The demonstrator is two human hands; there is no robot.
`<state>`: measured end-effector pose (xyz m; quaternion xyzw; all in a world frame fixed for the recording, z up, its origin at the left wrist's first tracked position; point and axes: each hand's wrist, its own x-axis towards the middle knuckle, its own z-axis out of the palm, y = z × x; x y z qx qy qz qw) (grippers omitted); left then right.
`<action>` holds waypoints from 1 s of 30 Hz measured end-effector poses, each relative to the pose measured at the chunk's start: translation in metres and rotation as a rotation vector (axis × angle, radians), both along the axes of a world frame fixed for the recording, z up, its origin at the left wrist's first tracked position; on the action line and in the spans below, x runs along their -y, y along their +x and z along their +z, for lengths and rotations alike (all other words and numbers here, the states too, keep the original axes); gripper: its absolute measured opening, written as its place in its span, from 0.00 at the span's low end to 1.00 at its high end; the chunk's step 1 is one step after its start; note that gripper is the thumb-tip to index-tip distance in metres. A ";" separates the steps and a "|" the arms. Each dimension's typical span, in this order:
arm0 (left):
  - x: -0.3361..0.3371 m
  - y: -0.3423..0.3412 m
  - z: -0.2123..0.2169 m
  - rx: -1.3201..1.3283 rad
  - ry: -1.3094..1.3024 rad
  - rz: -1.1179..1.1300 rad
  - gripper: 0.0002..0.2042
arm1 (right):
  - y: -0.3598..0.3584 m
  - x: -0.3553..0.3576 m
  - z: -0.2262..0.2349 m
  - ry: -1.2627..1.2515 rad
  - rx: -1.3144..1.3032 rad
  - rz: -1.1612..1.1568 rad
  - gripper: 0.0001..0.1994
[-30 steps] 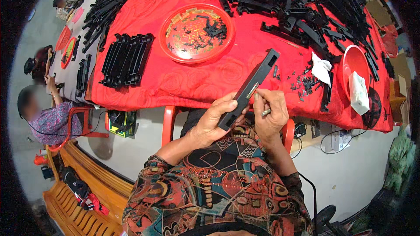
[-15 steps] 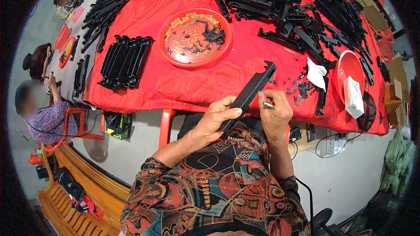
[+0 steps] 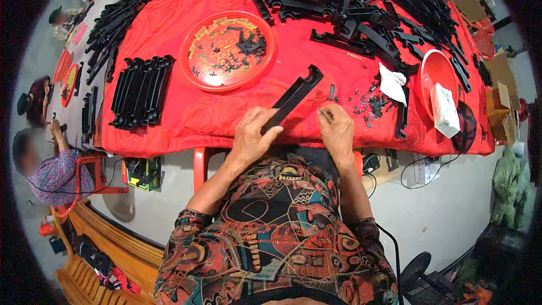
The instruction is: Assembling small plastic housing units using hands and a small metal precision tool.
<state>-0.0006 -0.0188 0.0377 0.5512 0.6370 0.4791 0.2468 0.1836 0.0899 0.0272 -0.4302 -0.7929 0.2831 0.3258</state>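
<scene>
Lowered now beside the red tray, the black strip stays gripped by left hand, while right hand pinches a small tool.

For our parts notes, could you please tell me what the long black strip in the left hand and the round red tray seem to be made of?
Long black strip: probably moulded plastic, matte, with a notched end. Round red tray: likely glossy plastic or lacquered; its rim shines.

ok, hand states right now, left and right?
Left hand: closed on the long black plastic bar.
Right hand: fingers pinched on a small thin tool.
</scene>
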 end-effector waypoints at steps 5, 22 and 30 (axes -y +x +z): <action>-0.012 -0.016 -0.020 -0.688 0.083 0.005 0.18 | 0.018 -0.027 -0.023 0.096 0.183 -0.254 0.06; -0.031 -0.028 -0.022 -0.754 0.056 -0.058 0.21 | 0.003 -0.069 -0.026 -0.391 0.148 -0.334 0.10; -0.054 -0.016 0.014 0.010 0.037 0.054 0.11 | -0.015 -0.061 0.031 -1.079 -0.327 -0.012 0.05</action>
